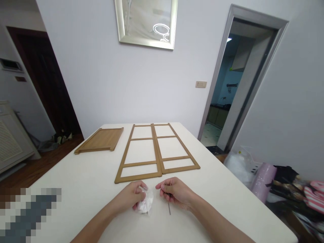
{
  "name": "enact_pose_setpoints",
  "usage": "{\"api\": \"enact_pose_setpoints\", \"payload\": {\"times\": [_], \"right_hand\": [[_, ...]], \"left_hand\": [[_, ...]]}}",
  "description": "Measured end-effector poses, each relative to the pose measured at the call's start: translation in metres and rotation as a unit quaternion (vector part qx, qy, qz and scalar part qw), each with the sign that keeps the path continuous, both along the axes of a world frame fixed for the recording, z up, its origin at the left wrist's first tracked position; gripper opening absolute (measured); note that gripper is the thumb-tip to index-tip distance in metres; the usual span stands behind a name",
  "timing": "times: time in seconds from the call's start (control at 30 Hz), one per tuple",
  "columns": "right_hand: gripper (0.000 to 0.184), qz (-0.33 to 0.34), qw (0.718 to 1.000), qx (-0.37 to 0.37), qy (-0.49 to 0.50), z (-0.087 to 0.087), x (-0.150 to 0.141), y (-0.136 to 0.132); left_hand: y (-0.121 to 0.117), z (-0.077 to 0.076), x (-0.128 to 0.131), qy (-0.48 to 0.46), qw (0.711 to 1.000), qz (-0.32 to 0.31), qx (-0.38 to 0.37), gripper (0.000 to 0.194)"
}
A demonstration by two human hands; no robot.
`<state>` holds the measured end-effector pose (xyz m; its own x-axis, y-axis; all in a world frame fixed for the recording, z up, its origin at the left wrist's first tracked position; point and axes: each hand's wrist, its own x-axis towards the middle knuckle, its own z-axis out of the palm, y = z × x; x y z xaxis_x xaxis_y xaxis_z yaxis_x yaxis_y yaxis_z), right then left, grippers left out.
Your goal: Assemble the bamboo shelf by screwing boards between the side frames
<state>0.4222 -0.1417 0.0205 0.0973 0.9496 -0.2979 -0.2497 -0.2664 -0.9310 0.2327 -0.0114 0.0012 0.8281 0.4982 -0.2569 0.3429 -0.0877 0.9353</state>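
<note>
My left hand (133, 196) rests on the white table (81, 189) near the front edge, its fingers closed on a small clear plastic bag (146, 202) of white bits. My right hand (174, 193) sits just to the right of it, fingers curled in a pinch around a thin metal tool (169, 208) whose lower end pokes out towards me. Beyond both hands two wooden ladder-like frames (157, 150) lie flat side by side. A flat wooden panel (100, 140) lies to their left.
A doorway (235, 91) opens at the right into another room. Bags, a pink roll (263, 177) and striped cloth pile up on the floor right of the table. A framed picture (146, 22) hangs on the far wall. A dark door stands at the left.
</note>
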Motion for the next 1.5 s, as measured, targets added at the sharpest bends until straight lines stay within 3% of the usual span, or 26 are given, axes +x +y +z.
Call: {"api": "enact_pose_setpoints", "payload": {"times": [0.13,0.27,0.33,0.43,0.63,0.9,1.07,1.27,1.5], "right_hand": [[0.047,0.037,0.999,-0.018,0.004,-0.004,-0.005,0.003],[0.044,0.047,0.998,-0.046,-0.005,-0.008,-0.009,0.009],[0.039,0.047,0.997,-0.064,-0.024,-0.008,-0.010,0.012],[0.036,0.059,0.994,-0.080,-0.043,-0.007,-0.011,0.013],[0.040,0.062,0.994,-0.081,-0.031,-0.006,-0.011,0.015],[0.036,0.063,0.994,-0.090,-0.029,-0.014,-0.014,0.017],[0.039,0.045,0.995,-0.086,0.010,-0.011,-0.010,0.018],[0.029,0.019,0.998,-0.062,0.017,-0.001,-0.014,0.023],[0.010,-0.027,0.995,0.003,-0.093,-0.005,-0.051,0.043]], "left_hand": [[0.002,-0.001,-0.003,0.064,0.990,0.006,0.124,0.033],[-0.002,0.011,-0.007,0.110,0.950,0.036,0.289,0.045],[-0.006,0.018,-0.008,0.124,0.939,0.044,0.319,0.049],[-0.012,0.024,-0.007,0.131,0.928,0.027,0.348,0.035],[-0.015,0.018,-0.005,0.152,0.922,-0.034,0.353,0.033],[-0.005,0.015,-0.007,0.145,0.941,-0.015,0.304,0.046],[-0.010,0.019,-0.010,0.142,0.924,-0.061,0.348,0.037],[-0.001,0.014,-0.012,0.121,0.948,-0.019,0.292,0.055],[0.009,0.018,-0.018,0.183,0.936,-0.019,0.299,0.029]]}}
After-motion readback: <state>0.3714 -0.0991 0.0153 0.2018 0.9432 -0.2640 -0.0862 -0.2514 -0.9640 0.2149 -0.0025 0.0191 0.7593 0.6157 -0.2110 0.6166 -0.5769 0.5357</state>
